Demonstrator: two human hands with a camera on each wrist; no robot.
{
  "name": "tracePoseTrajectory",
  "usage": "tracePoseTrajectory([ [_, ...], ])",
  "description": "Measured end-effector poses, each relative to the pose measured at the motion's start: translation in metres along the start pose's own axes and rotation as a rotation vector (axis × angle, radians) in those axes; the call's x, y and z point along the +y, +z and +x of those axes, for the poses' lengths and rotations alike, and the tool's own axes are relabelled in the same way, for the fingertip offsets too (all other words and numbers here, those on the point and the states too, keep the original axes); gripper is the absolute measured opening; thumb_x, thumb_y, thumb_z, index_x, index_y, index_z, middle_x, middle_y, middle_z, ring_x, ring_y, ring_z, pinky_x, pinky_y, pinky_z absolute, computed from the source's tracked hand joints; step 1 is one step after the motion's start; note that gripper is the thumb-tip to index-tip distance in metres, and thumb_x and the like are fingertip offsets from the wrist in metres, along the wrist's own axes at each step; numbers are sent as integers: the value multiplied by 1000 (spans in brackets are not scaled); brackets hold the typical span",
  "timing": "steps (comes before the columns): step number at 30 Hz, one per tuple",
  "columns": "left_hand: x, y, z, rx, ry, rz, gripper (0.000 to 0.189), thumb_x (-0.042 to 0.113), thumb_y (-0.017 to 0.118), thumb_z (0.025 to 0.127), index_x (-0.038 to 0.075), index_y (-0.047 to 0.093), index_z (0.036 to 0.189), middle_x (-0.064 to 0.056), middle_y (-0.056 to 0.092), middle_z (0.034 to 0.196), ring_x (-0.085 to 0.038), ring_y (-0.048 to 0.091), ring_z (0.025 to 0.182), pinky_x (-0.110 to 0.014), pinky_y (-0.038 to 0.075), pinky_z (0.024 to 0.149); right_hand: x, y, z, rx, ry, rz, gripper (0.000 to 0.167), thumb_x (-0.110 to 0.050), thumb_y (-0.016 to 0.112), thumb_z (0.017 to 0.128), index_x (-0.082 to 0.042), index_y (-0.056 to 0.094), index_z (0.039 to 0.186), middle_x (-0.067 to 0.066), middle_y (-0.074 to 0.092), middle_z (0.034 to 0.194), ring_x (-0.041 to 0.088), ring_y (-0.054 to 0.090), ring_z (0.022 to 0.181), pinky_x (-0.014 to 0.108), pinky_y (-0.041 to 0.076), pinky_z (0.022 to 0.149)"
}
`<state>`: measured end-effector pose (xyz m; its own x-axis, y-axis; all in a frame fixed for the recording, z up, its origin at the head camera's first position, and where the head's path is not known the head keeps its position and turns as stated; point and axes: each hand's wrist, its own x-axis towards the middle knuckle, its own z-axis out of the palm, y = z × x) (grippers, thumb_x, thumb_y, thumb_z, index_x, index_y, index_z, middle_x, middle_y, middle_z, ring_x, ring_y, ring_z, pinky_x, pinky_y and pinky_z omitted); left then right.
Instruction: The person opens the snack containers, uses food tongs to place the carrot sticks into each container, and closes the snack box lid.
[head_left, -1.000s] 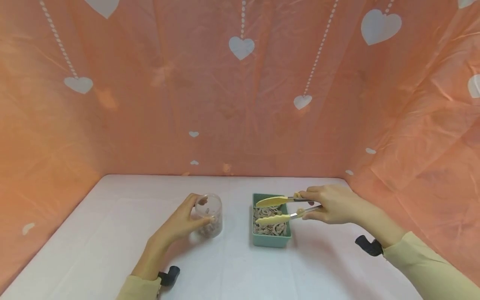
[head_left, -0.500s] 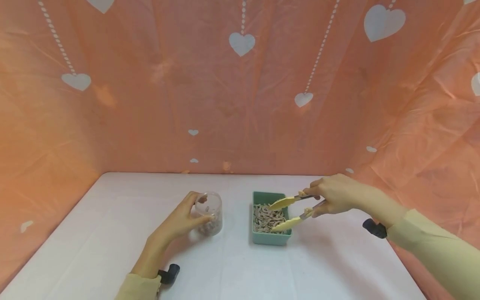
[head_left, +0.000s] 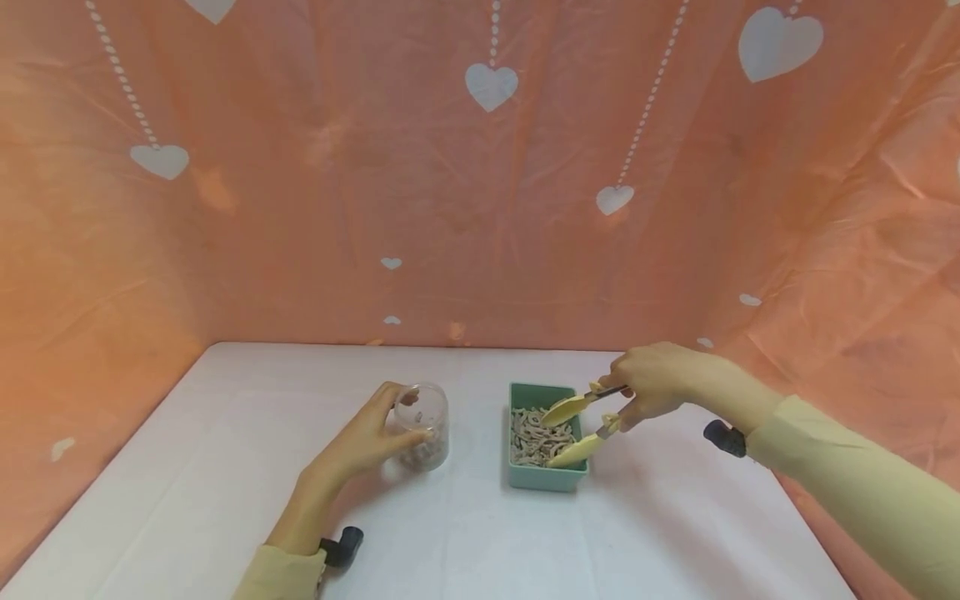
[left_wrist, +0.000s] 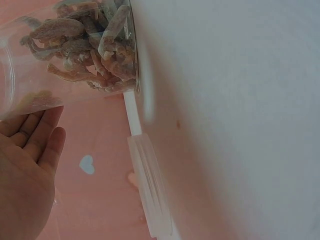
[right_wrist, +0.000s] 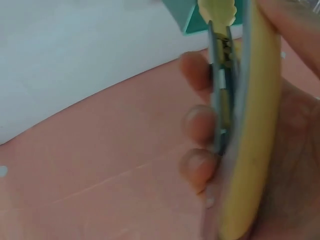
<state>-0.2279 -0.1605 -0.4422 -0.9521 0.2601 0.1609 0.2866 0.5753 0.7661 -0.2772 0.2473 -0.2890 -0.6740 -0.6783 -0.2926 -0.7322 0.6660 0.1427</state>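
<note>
My left hand (head_left: 360, 442) holds a clear plastic jar (head_left: 438, 446) round its side, thumb at the front and fingers behind. The jar stands upright on the table, and shrivelled brown dried pieces (left_wrist: 75, 45) fill its lower part. To its right is a green rectangular box (head_left: 547, 478) with many greyish-brown curled strips (head_left: 532, 437). My right hand (head_left: 660, 379) grips a pair of tongs (head_left: 581, 448) with yellow scalloped tips and metal arms. The tips are spread apart, down in the box at its right side. In the right wrist view, fingers and thumb wrap the tongs' handles.
A translucent ridged lid-like piece (left_wrist: 150, 185) lies beyond the jar in the left wrist view. The white-covered table (head_left: 465, 550) ends at an orange curtain (head_left: 450, 208) with white hearts at the back and sides. Each wrist wears a black device (head_left: 342, 547).
My right hand has drawn the tongs rightward and tilted the tips down into the box's right part; they were level above it before. The left hand and jar stay put.
</note>
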Motion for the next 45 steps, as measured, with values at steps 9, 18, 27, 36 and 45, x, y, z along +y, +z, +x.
tracePoseTrajectory([
  [9,1,0,1,16,15,15,65,39,80,92,5,52,139,-15,58,140,-44,48,138,-66,36,115,-5,1,6,-34,-12,41,42,-37,88,82,-18,78,118,-11,62,79,5,52,68,26,49,59],
  [18,1,0,0,16,7,2,66,38,81,91,3,53,139,-14,57,140,-42,47,140,-65,35,116,-4,1,6,-28,-22,43,33,-36,87,85,-23,81,114,-13,63,80,5,51,70,25,48,60],
  [27,1,0,0,15,-4,9,66,39,81,91,6,52,140,-13,57,141,-41,47,140,-65,35,116,-1,3,4,24,-16,45,32,-37,87,84,-23,81,112,-16,64,79,4,50,68,24,46,57],
  [36,1,0,0,15,-3,6,67,39,81,91,5,52,140,-13,57,141,-42,46,141,-66,34,116,5,8,-1,80,-63,23,21,-37,84,87,-26,80,104,-18,56,73,3,47,64,24,39,53],
  [45,1,0,0,10,17,11,65,39,80,92,4,52,139,-14,56,141,-43,46,141,-66,34,116,8,21,-13,149,-59,80,26,-41,83,88,-24,81,108,-21,56,74,0,47,65,22,40,53],
])
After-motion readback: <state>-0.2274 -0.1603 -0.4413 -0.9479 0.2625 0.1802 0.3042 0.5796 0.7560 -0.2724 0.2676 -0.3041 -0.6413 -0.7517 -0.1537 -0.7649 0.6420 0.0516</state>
